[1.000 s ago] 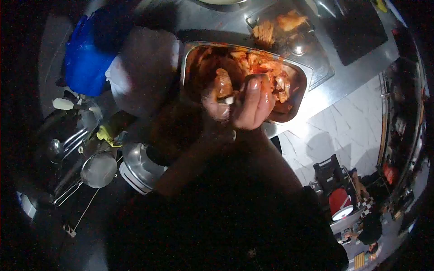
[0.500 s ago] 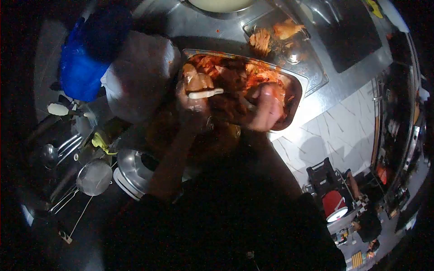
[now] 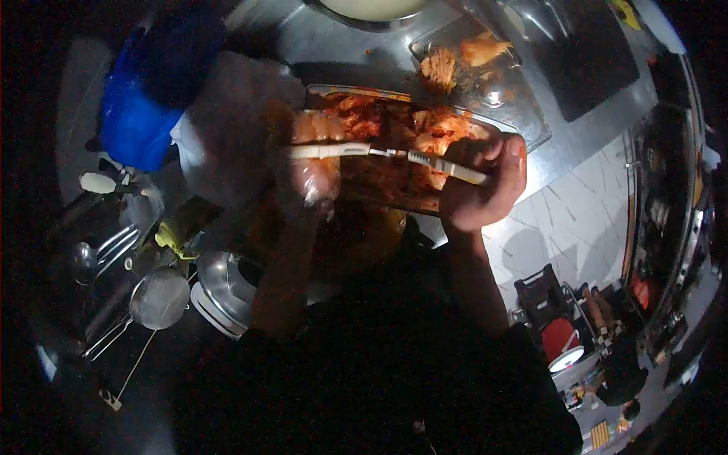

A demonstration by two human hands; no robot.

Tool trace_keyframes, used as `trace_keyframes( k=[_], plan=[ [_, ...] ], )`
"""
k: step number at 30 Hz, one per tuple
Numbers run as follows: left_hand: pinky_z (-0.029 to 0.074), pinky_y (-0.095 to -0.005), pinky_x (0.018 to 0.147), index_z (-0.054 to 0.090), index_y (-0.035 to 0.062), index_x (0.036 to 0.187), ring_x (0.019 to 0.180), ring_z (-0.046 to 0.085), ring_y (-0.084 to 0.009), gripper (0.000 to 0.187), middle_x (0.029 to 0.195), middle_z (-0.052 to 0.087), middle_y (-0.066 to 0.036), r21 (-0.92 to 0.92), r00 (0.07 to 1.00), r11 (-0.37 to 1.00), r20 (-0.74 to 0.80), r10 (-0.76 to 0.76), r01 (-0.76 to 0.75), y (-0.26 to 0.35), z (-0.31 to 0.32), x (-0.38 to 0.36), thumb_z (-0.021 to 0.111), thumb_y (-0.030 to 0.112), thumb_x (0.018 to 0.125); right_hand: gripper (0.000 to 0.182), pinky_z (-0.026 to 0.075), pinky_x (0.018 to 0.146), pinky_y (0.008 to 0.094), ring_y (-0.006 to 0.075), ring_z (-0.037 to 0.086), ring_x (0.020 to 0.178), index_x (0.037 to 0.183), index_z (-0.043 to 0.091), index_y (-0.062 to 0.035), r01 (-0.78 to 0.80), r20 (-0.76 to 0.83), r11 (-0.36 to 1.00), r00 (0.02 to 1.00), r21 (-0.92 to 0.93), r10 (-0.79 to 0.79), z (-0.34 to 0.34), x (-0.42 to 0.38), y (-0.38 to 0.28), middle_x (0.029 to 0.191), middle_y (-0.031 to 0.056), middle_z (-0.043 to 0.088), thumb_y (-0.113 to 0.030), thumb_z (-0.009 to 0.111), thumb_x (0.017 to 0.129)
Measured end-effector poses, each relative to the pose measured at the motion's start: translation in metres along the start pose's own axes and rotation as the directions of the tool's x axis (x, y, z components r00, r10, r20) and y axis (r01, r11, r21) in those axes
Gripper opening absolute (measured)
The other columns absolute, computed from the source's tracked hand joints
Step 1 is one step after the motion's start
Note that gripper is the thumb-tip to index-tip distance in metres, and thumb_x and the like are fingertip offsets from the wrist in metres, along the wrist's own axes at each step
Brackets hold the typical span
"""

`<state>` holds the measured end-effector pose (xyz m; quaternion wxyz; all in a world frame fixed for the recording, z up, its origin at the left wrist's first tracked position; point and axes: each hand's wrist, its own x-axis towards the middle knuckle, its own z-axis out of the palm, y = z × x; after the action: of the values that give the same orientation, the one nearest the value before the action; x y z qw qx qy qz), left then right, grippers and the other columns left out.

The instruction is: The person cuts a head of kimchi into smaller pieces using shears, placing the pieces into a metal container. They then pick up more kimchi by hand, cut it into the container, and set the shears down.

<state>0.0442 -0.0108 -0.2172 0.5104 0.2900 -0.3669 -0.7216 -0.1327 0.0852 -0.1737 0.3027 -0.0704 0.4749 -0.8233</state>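
A long white tool (image 3: pixel 345 150) with a short metal stretch at its middle spans between my two hands over the pan. Its kind is hard to make out. My left hand (image 3: pixel 315 163), shiny as if in a clear glove, wraps round its left part. The other end, white with dark marks, sits in the curled fingers of my right hand (image 3: pixel 489 186). Below them lies a deep metal pan (image 3: pixel 371 92) of red-sauced food pieces (image 3: pixel 447 125). My right hand is over the pan's right end and hides part of it.
Behind the pan, a shallow metal tray (image 3: pixel 531 114) holds several orange food pieces (image 3: pixel 438 68). A white bag (image 3: pixel 235 129) and a blue bag (image 3: pixel 136 114) stand left. Lower left are a strainer (image 3: pixel 159 298), a ladle (image 3: pixel 85 252) and a steel bowl (image 3: pixel 224 280). A person (image 3: pixel 622 375) is at lower right.
My right hand has risen out of the food and moved right, onto the white tool's far end. My left hand has shifted slightly left, still gripping the tool.
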Motion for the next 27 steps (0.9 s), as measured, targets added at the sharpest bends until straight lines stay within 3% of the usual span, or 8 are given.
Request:
trace_keyframes(
  k=[3,5,10,14,15,20,26,27],
  plan=[
    [0.048,-0.0318,0.078,0.061,0.0009,0.112,0.089,0.056,-0.0152,0.029,0.096,0.061,-0.006,0.078,1.000,0.997,-0.012,0.011,-0.010,-0.019,0.001,0.009,0.066,0.025,0.096,0.031,0.039,0.055,0.0287,0.0127,0.047,0.058,0.080,0.051,-0.0067,0.344,0.161,0.861,0.939,-0.375,-0.305,0.002,0.002,0.043,0.069,0.0030,0.051,-0.024,0.045,0.105],
    [0.048,-0.0315,0.077,0.061,0.0010,0.111,0.089,0.056,-0.0145,0.029,0.095,0.061,-0.006,0.263,0.999,0.964,-0.025,0.046,-0.038,-0.037,0.006,0.007,0.066,0.025,0.096,0.031,0.039,0.055,0.0309,0.0132,0.045,0.057,0.078,0.054,-0.0049,0.169,0.058,0.912,0.986,-0.374,-0.158,0.029,-0.013,0.061,0.069,0.0037,0.054,-0.021,0.048,0.103],
    [0.049,-0.0325,0.070,0.061,0.0042,0.104,0.083,0.057,-0.0160,0.022,0.088,0.060,-0.005,0.531,0.994,0.847,-0.079,0.070,-0.017,-0.066,0.008,0.002,0.059,0.026,0.101,0.022,0.041,0.057,0.0418,0.0338,0.055,0.064,0.088,0.056,0.0008,0.290,0.403,0.773,0.914,-0.564,-0.049,0.021,0.009,0.069,0.072,0.0168,0.055,-0.015,0.049,0.103],
    [0.044,-0.0342,0.065,0.052,0.0123,0.093,0.071,0.048,-0.0182,0.016,0.079,0.050,-0.001,-0.205,0.991,0.977,0.131,-0.027,0.054,-0.062,-0.017,0.022,0.054,0.026,0.101,0.028,0.039,0.057,0.0334,0.0171,0.048,0.063,0.083,0.051,-0.0039,0.281,0.289,0.830,0.945,-0.482,-0.152,0.009,0.015,0.034,0.069,0.0051,0.049,-0.019,0.043,0.106],
    [0.041,-0.0340,0.065,0.048,0.0139,0.088,0.069,0.045,-0.0187,0.018,0.075,0.044,-0.001,-0.120,0.986,0.987,0.115,0.121,-0.107,-0.054,-0.014,0.022,0.052,0.026,0.101,0.030,0.039,0.056,0.0305,0.0114,0.044,0.062,0.081,0.049,-0.0060,0.305,0.200,0.840,0.950,-0.449,-0.238,0.004,0.020,0.028,0.068,0.0003,0.046,-0.021,0.041,0.106],
    [0.041,-0.0341,0.069,0.048,0.0139,0.092,0.077,0.047,-0.0193,0.013,0.081,0.047,-0.002,-0.239,0.990,0.968,0.130,-0.051,0.081,-0.039,0.017,0.023,0.052,0.023,0.100,0.029,0.044,0.058,0.0259,0.0102,0.048,0.066,0.085,0.048,-0.0052,0.123,0.023,0.954,0.992,-0.272,-0.121,-0.027,0.027,0.017,0.074,0.0026,0.045,-0.025,0.043,0.106],
    [0.048,-0.0367,0.071,0.064,0.0003,0.096,0.075,0.059,-0.0249,0.016,0.083,0.062,-0.011,0.687,0.992,0.716,0.057,0.114,-0.121,-0.048,0.067,0.006,0.060,0.015,0.094,0.023,0.043,0.058,0.0350,0.0201,0.057,0.066,0.091,0.058,0.0001,0.551,0.416,0.562,0.835,-0.617,-0.362,0.008,0.008,0.050,0.074,0.0102,0.058,-0.016,0.048,0.104],
    [0.048,-0.0367,0.071,0.064,0.0001,0.096,0.076,0.060,-0.0259,0.015,0.083,0.063,-0.012,0.692,0.997,0.719,0.013,0.077,-0.064,-0.049,0.072,0.003,0.060,0.015,0.093,0.023,0.043,0.056,0.0356,0.0214,0.056,0.061,0.089,0.058,-0.0009,0.466,0.345,0.666,0.884,-0.583,-0.317,0.004,0.007,0.056,0.071,0.0102,0.057,-0.015,0.048,0.104]
  ],
)
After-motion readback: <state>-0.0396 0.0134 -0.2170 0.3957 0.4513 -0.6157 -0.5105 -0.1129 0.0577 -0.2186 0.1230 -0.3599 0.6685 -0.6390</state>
